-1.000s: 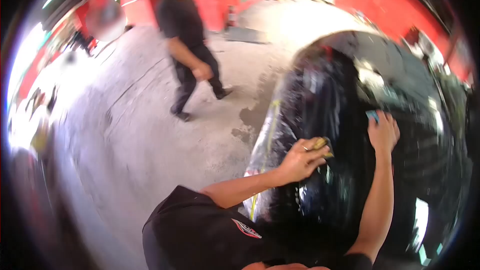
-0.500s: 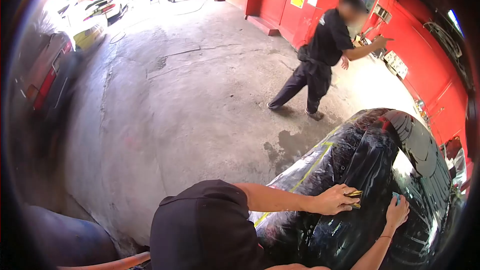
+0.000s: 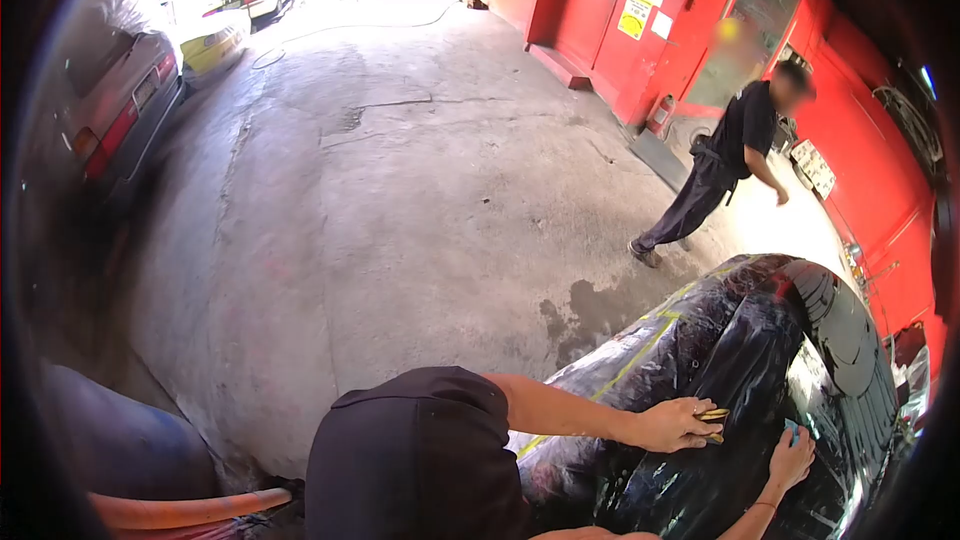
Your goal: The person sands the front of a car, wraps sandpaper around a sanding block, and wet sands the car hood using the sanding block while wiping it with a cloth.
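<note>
My left hand (image 3: 675,426) is closed on a small flat pad (image 3: 712,420), yellowish with dark edges, over the glossy black car body (image 3: 690,485). I cannot tell whether the pad is sandpaper or a sponge. To its right, my right hand (image 3: 790,460) grips a light-blue piece (image 3: 790,430), mostly hidden by the fingers and resting at the black surface. Whitish smears and shiny, wet-looking streaks mark the dark body. A line of yellow tape (image 3: 640,355) runs along its left side.
A person in dark clothes (image 3: 735,145) walks near the red wall (image 3: 870,160) beyond the car body. Parked cars (image 3: 130,100) stand at the far left. An orange hose (image 3: 190,510) lies at lower left. A dark wet patch (image 3: 590,315) stains the concrete floor.
The view has shifted, so the scene sits lower and further right. The other person has lowered an outstretched arm and moved rightward. Both my hands keep their holds at nearly the same spots.
</note>
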`<action>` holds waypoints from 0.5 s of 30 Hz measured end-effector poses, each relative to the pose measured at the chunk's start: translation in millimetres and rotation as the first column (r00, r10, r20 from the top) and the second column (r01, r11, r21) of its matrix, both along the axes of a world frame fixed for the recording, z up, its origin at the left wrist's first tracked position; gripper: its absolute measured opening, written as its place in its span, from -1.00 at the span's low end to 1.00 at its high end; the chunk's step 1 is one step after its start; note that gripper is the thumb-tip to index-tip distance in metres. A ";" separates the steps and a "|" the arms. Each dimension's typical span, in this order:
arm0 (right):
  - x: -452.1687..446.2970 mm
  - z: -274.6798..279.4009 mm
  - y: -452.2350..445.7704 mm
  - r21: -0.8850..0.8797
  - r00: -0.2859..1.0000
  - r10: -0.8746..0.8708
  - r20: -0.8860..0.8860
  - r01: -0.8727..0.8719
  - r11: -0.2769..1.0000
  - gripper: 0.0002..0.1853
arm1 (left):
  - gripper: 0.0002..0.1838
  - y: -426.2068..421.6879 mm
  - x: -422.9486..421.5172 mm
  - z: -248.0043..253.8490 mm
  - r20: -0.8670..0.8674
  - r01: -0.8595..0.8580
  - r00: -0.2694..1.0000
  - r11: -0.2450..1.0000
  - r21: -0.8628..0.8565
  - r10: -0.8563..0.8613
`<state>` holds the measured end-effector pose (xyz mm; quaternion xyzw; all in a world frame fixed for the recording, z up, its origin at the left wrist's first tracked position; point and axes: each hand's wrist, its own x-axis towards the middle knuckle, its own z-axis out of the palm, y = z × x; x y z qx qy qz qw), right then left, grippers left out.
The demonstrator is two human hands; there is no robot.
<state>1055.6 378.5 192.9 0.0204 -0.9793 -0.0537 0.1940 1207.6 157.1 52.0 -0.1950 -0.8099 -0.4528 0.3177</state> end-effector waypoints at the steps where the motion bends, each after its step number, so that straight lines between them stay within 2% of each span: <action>1: -2.8 -1.0 1.1 -0.003 1.000 0.011 -0.007 -0.011 1.000 -0.56 | -0.55 -0.7 0.1 0.0 0.015 -0.008 1.000 1.000 0.005 0.008; 15: -7.8 -1.7 5.5 0.039 1.000 -0.028 -0.003 0.028 0.999 -0.54 | -0.52 -10.2 64.5 -7.4 0.047 0.051 0.998 0.997 -0.065 -0.048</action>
